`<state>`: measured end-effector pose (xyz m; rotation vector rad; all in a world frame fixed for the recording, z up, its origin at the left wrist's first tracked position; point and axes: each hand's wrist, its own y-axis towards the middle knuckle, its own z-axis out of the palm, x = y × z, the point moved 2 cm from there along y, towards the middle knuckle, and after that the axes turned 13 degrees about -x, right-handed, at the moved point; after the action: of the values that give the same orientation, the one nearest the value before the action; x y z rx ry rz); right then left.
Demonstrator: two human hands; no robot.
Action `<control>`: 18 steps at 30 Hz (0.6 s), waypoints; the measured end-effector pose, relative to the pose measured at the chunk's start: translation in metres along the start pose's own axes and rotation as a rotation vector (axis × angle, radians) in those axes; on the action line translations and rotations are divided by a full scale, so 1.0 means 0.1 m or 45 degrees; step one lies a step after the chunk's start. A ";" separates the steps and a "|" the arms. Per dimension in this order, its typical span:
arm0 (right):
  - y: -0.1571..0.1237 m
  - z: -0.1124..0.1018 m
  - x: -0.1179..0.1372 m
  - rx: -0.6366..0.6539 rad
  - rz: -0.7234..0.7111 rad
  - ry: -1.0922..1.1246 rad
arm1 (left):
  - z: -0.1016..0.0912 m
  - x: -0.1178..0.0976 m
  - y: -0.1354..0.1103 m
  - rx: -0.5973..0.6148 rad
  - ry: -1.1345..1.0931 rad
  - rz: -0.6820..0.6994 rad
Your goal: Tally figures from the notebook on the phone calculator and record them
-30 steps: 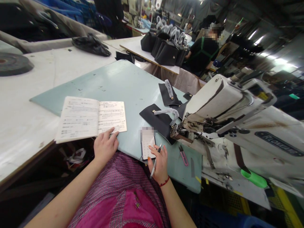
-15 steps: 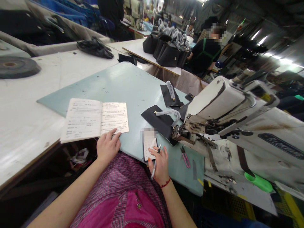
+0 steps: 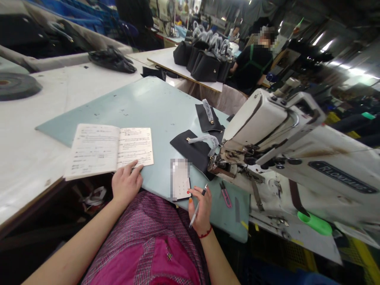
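An open notebook with handwriting lies on the pale green table. My left hand rests at its lower right corner, fingers stretched flat on the page edge. My right hand grips a pen and its thumb touches the lower edge of a phone lying on the table's front edge. Black leather pieces with plastic-wrapped straps lie just beyond, by the needle of a white sewing machine.
Pink thread snips lie right of my right hand. A green dish sits on the machine bed. Black handbags stand on a far table, with a seated person behind. A dark tape roll and black bag lie left.
My right hand has drawn back slightly from the phone's screen to its lower edge, still with the pen. The left hand stays on the notebook. The view shifted a little.
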<state>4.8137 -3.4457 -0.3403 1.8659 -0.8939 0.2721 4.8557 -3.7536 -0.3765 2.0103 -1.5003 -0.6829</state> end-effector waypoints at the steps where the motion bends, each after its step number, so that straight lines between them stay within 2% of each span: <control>1: -0.01 0.00 0.00 -0.002 0.001 0.004 | 0.01 0.01 -0.01 -0.007 -0.004 -0.002; 8: 0.00 0.02 -0.02 0.065 0.066 -0.017 | 0.06 0.03 -0.03 0.013 0.012 0.012; 18: -0.01 0.04 -0.04 0.112 0.046 -0.028 | 0.09 0.04 -0.04 -0.010 0.040 0.035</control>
<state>4.8111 -3.4469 -0.3449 1.9383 -0.9444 0.3177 4.8536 -3.7571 -0.3857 1.9820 -1.5022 -0.6421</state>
